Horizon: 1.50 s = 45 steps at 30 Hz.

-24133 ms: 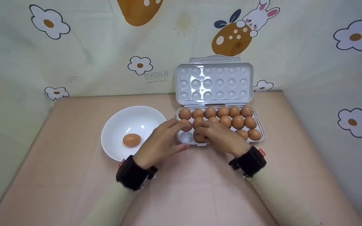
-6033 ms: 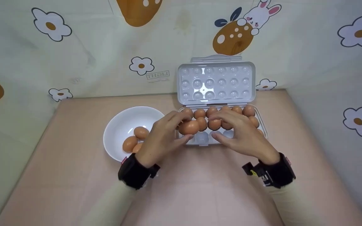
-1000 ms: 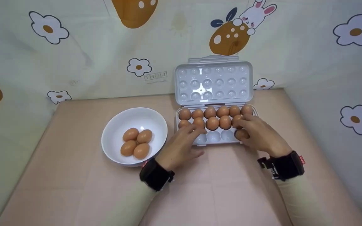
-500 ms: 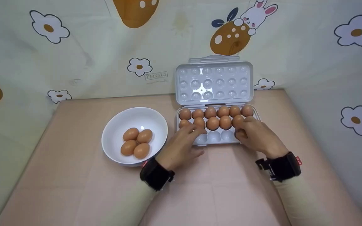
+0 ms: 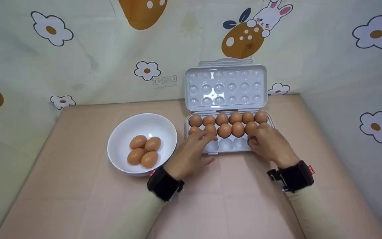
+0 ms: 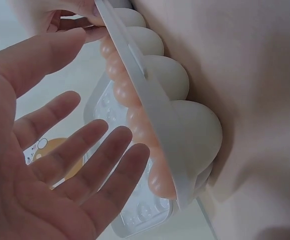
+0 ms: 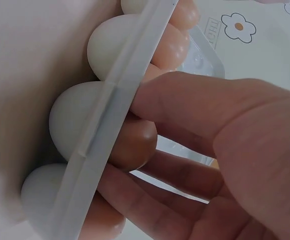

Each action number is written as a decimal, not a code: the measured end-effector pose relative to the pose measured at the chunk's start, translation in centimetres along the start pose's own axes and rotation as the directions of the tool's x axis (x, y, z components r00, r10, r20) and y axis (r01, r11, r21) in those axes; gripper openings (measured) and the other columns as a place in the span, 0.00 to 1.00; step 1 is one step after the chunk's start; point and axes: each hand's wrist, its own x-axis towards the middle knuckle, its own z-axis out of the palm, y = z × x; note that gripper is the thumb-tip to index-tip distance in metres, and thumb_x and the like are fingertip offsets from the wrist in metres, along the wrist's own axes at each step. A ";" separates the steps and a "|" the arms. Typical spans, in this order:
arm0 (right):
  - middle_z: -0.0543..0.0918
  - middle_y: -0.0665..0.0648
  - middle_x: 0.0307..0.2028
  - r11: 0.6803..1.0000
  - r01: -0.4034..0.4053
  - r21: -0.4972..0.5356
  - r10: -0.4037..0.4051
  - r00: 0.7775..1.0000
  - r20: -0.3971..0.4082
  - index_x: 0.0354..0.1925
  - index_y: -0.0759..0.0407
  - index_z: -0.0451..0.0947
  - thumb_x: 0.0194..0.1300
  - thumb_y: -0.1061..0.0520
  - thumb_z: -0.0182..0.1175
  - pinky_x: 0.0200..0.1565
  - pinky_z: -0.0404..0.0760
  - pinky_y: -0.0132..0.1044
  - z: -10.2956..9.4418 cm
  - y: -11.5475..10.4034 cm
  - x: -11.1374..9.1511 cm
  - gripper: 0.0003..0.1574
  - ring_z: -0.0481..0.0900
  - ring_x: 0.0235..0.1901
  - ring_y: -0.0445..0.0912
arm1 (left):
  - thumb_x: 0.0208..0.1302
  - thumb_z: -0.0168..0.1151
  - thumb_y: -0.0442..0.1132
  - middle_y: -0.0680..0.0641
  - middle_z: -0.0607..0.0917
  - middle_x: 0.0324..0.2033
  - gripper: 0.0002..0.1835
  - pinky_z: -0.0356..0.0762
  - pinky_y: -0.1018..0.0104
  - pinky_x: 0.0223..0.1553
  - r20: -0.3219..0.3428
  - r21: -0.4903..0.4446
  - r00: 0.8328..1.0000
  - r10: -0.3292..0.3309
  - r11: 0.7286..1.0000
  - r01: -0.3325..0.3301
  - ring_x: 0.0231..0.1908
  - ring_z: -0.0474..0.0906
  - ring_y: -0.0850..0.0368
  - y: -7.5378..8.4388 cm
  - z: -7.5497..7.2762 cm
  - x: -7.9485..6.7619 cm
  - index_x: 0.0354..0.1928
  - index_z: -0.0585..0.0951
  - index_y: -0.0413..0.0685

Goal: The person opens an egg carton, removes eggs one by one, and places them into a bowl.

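In the head view a white plastic egg box (image 5: 225, 144) stands with its lid (image 5: 232, 87) raised. Brown eggs (image 5: 224, 130) fill its back and middle rows. Several front-row cups are bare. At the front row's right part, my right hand (image 5: 272, 144) grips an egg (image 7: 139, 142), thumb on one side and fingers on the other; the egg sits in its cup. A neighbouring egg (image 7: 101, 219) lies beside those fingers. My left hand (image 5: 191, 154) hovers over the box's left end, fingers spread and holding nothing, as the left wrist view shows.
A white bowl (image 5: 121, 132) with several brown eggs (image 5: 149, 159) stands left of the box, close to my left wrist. The pink-covered table (image 5: 194, 212) meets patterned cloth walls (image 5: 95, 76) at the back and sides.
Since the oldest frame, eggs have gone from the front row and more lie in the bowl. Lately my right fingers have closed round a front-row egg; the left hand stays nearly still.
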 end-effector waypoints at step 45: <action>0.86 0.53 0.51 0.660 0.215 0.720 -0.129 0.976 -0.173 0.54 0.62 0.83 0.70 0.61 0.71 0.49 0.89 0.41 0.2 -6.8 -0.7 0.16 0.88 0.52 0.48 | 0.61 0.81 0.40 0.50 0.84 0.51 0.25 0.83 0.68 0.54 -0.269 -0.145 0.957 0.107 0.978 -0.150 0.52 0.80 0.59 0.7 -0.7 0.9 0.56 0.80 0.48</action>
